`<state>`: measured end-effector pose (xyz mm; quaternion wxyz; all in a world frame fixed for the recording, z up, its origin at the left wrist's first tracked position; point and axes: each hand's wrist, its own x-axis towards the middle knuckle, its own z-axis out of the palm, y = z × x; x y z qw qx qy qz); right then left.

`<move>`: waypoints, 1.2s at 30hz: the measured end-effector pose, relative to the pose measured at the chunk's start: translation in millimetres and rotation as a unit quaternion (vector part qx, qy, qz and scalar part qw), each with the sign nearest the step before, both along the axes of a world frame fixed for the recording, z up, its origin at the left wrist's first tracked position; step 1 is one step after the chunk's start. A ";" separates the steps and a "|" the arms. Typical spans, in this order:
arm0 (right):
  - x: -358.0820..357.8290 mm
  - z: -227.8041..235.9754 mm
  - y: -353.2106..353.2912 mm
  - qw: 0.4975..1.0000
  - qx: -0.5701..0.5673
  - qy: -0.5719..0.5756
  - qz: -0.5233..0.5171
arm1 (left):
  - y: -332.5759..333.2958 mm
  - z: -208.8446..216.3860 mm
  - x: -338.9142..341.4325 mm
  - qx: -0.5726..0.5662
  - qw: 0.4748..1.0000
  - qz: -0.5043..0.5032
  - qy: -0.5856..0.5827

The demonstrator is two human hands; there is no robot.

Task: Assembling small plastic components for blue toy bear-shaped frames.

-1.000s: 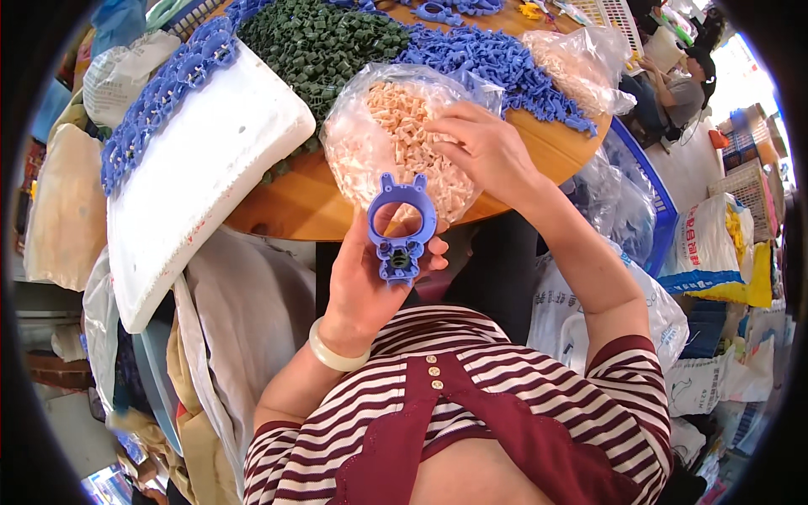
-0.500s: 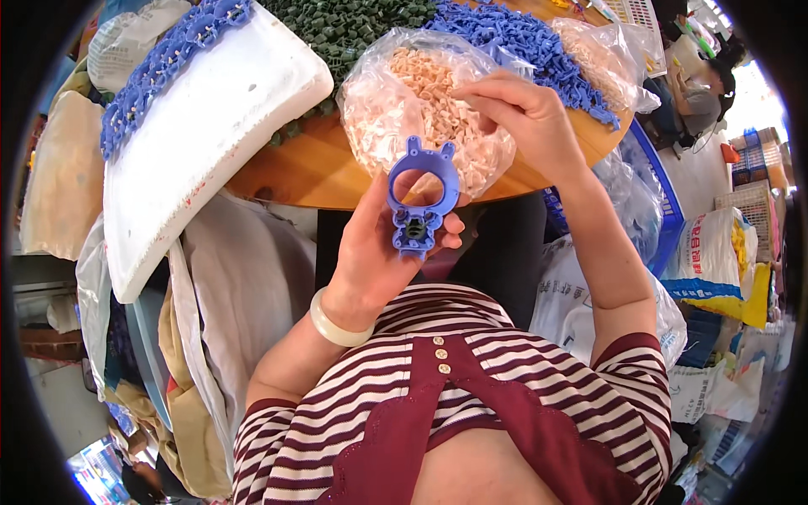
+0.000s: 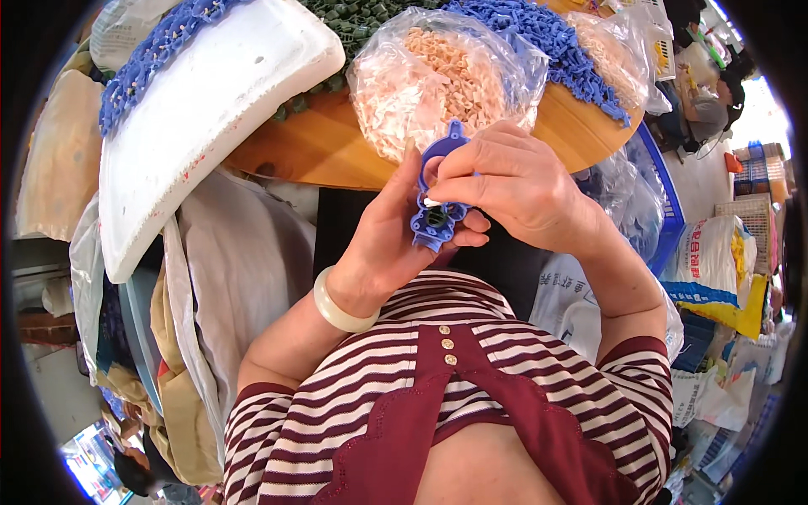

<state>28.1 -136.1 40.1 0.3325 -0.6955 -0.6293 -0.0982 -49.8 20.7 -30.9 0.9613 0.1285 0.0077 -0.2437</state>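
My left hand (image 3: 376, 240) is closed around a blue plastic toy part (image 3: 427, 233) with a large round ring, ear-like tabs and a dark green piece (image 3: 437, 216) set in its lower half. A small white piece (image 3: 431, 202) is pinched between the fingertips of my right hand (image 3: 532, 183), right against the blue part just below its ring. My right fingers hide much of the ring. Just beyond both hands sits a clear plastic bag (image 3: 376, 76) of small peach-coloured pieces (image 3: 459, 71).
A round wooden table (image 3: 316, 147) carries heaps of dark green pieces (image 3: 360, 21) and blue pieces (image 3: 539, 38). At the left, a white foam board (image 3: 215, 109) holds a row of blue parts (image 3: 160, 59) along its far edge. A blue crate (image 3: 667, 198) stands at the right.
My right hand has come from above the bag down to the blue toy part, with a small white piece now at its fingertips. The blue part has tilted slightly in my left hand.
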 end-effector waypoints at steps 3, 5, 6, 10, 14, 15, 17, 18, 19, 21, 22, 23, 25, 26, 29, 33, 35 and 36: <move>-1.2 -4.3 3.8 1.000 -0.011 0.000 -0.016 | 0.3 2.8 -0.8 0.031 0.999 -0.002 0.022; -1.6 -5.6 5.4 0.999 -0.002 0.001 -0.041 | 0.6 3.8 -1.7 0.029 0.999 -0.003 0.029; -1.0 -4.7 5.5 0.999 -0.018 0.019 -0.041 | 0.9 3.7 -1.9 0.028 0.999 -0.006 0.034; 0.8 -2.9 5.6 0.999 -0.044 0.013 -0.029 | 2.5 3.0 -2.0 0.023 0.999 -0.008 0.027; -1.8 -2.6 5.6 0.999 -0.050 -0.012 -0.006 | 1.7 3.7 -3.0 0.010 0.999 0.003 0.034; -3.3 -3.6 5.5 0.999 -0.044 0.006 -0.017 | 1.6 3.7 -3.2 0.013 0.999 0.003 0.037; -5.7 -5.3 5.2 0.999 -0.037 0.023 -0.028 | 1.1 0.4 -2.7 0.015 0.999 0.001 0.030; -6.4 -5.9 4.6 0.997 -0.046 0.046 -0.040 | 1.1 -1.3 -2.6 0.018 1.000 -0.001 0.024; -7.2 -6.6 4.4 0.995 -0.054 0.069 -0.053 | 1.2 -2.1 -3.0 0.017 1.000 0.000 0.024; -9.3 -7.0 5.0 0.994 -0.054 0.073 -0.055 | 1.1 -2.1 -4.4 0.022 0.999 0.000 0.027; -10.4 -7.2 5.7 0.994 -0.053 0.077 -0.058 | 1.1 -1.3 -4.9 0.022 0.999 0.001 0.027; -11.3 -7.4 6.5 0.994 -0.053 0.077 -0.058 | 1.1 -0.1 -5.1 0.025 0.999 0.003 0.032; -13.3 -7.8 8.5 0.998 -0.035 0.026 -0.055 | 0.5 3.4 -5.8 0.028 0.999 0.006 0.036; -14.6 -8.7 8.5 0.998 -0.035 0.026 -0.056 | -0.4 5.9 -5.9 0.035 0.998 0.018 0.043; -18.4 -10.5 8.2 0.997 -0.031 0.013 -0.072 | -0.8 5.2 -6.6 0.036 0.997 0.033 0.052; -21.4 -9.9 8.1 0.996 -0.030 -0.019 -0.079 | -0.7 3.7 -7.6 0.027 0.998 0.038 0.044; -22.8 -9.5 7.8 0.996 -0.034 -0.029 -0.079 | -0.6 -0.5 -8.0 0.003 0.999 0.035 0.038; -23.4 -8.7 7.7 0.996 -0.044 -0.030 -0.073 | -0.5 -2.1 -8.1 -0.021 0.999 0.033 0.032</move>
